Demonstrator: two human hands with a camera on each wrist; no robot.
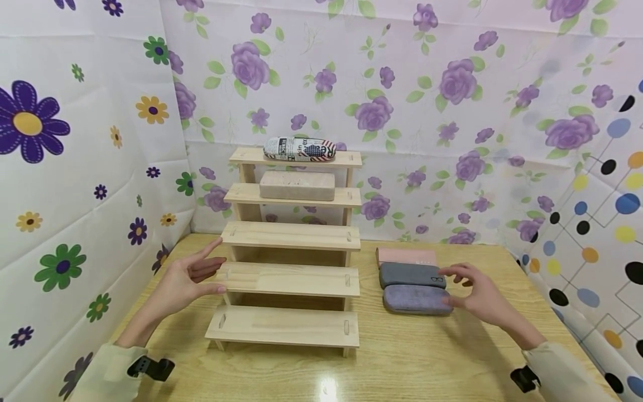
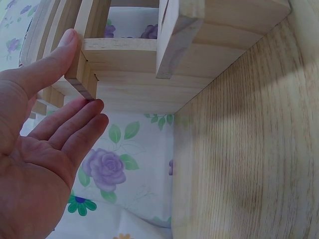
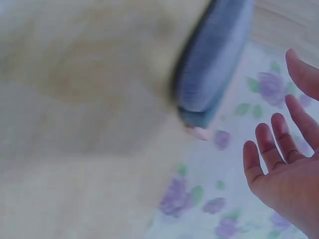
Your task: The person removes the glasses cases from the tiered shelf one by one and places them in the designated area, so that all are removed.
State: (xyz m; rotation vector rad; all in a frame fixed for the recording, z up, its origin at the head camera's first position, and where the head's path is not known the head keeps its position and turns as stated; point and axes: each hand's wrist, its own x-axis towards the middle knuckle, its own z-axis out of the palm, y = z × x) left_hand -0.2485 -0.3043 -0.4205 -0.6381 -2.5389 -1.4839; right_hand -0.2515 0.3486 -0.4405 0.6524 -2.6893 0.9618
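Note:
A pale wooden stepped rack (image 1: pixel 301 279) stands on the table, and my left hand (image 1: pixel 183 282) is at its left side. In the left wrist view the thumb (image 2: pixel 65 42) lies against the end of one step, with the other fingers stretched out below. Three glasses cases lie right of the rack: pink (image 1: pixel 407 256), dark grey with a glasses mark (image 1: pixel 409 276) and purple-grey (image 1: pixel 414 299). My right hand (image 1: pixel 477 293) is at the right ends of the grey and purple-grey cases, fingers loosely bent and holding nothing.
On the top step sits a newspaper-and-flag print case (image 1: pixel 300 149); a beige case (image 1: pixel 297 186) is one step lower. The wood-grain table (image 1: pixel 427 357) is bordered by flowered sheets (image 1: pixel 417 128) behind and at left, and a dotted sheet (image 1: pixel 598 234) at right.

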